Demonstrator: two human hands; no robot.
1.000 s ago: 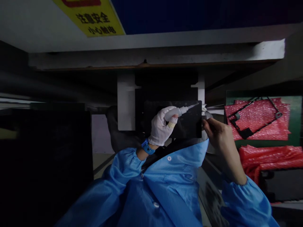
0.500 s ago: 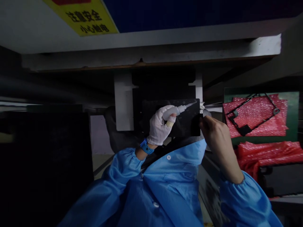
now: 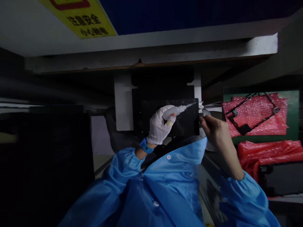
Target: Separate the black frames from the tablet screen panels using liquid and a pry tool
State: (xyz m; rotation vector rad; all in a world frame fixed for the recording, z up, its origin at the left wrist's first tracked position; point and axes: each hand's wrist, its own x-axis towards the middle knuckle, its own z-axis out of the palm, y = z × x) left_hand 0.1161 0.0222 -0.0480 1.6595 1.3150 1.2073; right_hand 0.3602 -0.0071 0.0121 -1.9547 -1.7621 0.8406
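My left hand point(image 3: 159, 126), in a white glove with bare finger and thumb tips, is closed round a small translucent squeeze bottle point(image 3: 170, 113). Its thin nozzle points up and right over a flat dark panel point(image 3: 186, 123). The bare fingers of my right hand point(image 3: 214, 126) pinch together at the panel's right edge. Between those fingertips is a small dark piece point(image 3: 200, 115), too dim to name. Just above it is a crumpled white scrap point(image 3: 201, 105).
On the right, a thin black frame point(image 3: 245, 128) lies on pink bubble wrap point(image 3: 262, 116) over a green surface point(image 3: 293, 116). Below are red bubble wrap point(image 3: 270, 151) and a dark panel-like part point(image 3: 281, 179). A shelf edge point(image 3: 151, 60) crosses above my hands.
My right hand's fingers have tilted slightly at the panel's right edge, showing more of the thumb. The left hand keeps the squeeze bottle in the same place. The view has shifted a little.
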